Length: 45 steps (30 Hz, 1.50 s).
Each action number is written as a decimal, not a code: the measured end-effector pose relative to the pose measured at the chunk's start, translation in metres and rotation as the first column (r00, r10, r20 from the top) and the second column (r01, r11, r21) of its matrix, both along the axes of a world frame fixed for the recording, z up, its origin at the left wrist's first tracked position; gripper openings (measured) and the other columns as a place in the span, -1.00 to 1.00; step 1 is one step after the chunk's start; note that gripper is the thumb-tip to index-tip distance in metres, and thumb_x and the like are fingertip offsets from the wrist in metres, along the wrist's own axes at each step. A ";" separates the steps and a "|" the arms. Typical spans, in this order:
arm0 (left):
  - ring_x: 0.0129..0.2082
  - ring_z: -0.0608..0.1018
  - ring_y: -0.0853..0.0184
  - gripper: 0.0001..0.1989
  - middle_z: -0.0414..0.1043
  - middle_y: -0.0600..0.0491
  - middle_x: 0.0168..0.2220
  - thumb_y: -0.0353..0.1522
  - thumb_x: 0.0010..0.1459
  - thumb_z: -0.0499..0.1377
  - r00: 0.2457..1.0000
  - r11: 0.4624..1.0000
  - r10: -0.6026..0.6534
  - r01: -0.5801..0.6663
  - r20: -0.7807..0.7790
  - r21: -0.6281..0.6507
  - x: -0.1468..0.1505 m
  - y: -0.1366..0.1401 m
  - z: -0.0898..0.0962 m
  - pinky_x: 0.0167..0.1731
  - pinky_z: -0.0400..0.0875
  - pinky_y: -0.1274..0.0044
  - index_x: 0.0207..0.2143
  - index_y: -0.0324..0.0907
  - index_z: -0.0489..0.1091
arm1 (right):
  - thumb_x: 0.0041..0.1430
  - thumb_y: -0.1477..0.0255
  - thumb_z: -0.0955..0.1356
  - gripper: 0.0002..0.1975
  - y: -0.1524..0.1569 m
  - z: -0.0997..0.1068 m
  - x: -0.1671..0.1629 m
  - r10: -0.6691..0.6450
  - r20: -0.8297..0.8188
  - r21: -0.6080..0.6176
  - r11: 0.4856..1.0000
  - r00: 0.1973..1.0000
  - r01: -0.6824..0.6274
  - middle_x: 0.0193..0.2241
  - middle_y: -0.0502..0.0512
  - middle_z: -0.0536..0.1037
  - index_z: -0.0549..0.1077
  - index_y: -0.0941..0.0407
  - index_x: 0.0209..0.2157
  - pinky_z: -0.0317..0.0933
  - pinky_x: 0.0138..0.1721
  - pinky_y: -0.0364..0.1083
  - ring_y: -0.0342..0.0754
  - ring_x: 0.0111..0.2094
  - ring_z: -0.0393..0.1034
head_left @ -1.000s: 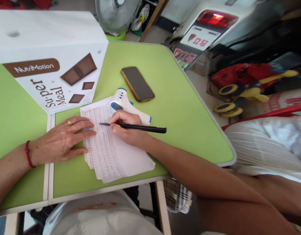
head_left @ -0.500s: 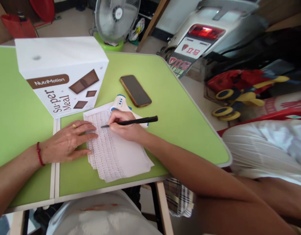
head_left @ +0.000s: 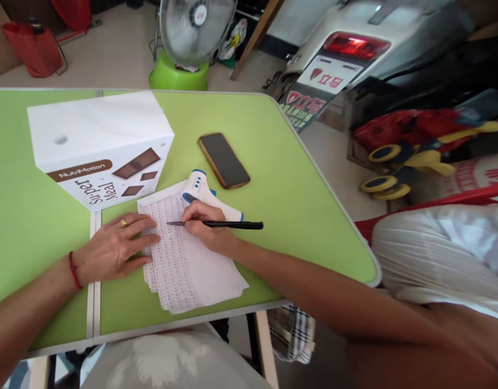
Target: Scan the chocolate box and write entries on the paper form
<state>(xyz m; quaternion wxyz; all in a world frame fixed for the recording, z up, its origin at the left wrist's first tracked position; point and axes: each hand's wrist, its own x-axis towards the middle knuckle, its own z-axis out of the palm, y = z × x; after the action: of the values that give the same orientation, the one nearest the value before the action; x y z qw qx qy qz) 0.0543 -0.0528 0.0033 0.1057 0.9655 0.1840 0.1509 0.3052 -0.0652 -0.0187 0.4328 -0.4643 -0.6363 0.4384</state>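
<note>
A stack of white papers (head_left: 192,265) covered in rows of small print lies near the front edge of the green table (head_left: 273,178). My left hand (head_left: 115,248) rests flat on the stack's left side, fingers spread, with a gold ring and a red wrist cord. My right hand (head_left: 206,227) grips a black pen (head_left: 224,225), its tip touching the upper part of the top sheet. A white and blue infrared thermometer (head_left: 198,186) lies partly under my right hand, at the stack's far edge.
A white NutriMotion box (head_left: 99,146) stands left of the papers. A dark phone (head_left: 223,160) lies beyond the thermometer. Off the table are a fan with a green base (head_left: 180,70), a scooter's rear (head_left: 342,59), a red and yellow toy (head_left: 415,140) and a red bag (head_left: 32,48).
The camera view has tilted up, showing more floor beyond the table. My right hand has leveled the pen on the sheet. My left hand stays flat on the papers.
</note>
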 end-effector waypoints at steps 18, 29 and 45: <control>0.18 0.31 -0.01 -0.71 0.30 -0.20 0.12 -0.33 0.32 0.11 0.999 0.979 0.019 -0.012 0.033 -0.203 -0.002 0.001 -0.003 0.13 0.38 0.11 0.04 -0.25 0.35 | 0.12 0.56 0.33 -0.85 -0.007 0.005 0.002 0.036 0.191 0.275 0.957 0.981 -0.089 -0.43 0.01 0.54 0.44 0.07 -0.26 0.34 -0.37 -0.12 -0.13 -0.42 0.44; 0.16 0.35 0.02 -0.70 0.31 -0.24 0.11 -0.31 0.33 0.09 0.999 0.987 -0.004 0.011 0.042 -0.161 -0.004 0.001 -0.006 0.14 0.36 0.13 0.04 -0.28 0.35 | 0.17 0.62 0.28 -0.77 -0.006 -0.003 0.006 -0.005 0.457 0.507 0.824 0.890 -0.255 -0.40 0.07 0.52 0.46 0.07 -0.21 0.37 -0.39 -0.14 -0.13 -0.42 0.43; 0.11 0.41 0.09 -0.84 0.45 -0.02 -0.07 -0.34 0.22 0.18 0.964 0.985 0.150 -0.127 0.219 -0.119 -0.026 0.001 0.005 0.05 0.41 0.12 -0.13 -0.09 0.41 | 0.35 0.58 0.07 -0.59 -0.012 -0.001 0.015 -0.108 0.881 0.367 0.770 0.460 -0.522 -0.27 0.24 0.45 0.41 0.17 0.05 0.28 -0.23 0.04 0.06 -0.26 0.30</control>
<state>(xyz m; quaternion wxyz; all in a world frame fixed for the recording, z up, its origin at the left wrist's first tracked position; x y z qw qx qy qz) 0.0288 -0.0518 0.0086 0.1655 0.9198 0.2454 0.2577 0.3205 -0.0770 -0.0198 0.1123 -0.3710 -0.9214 -0.0281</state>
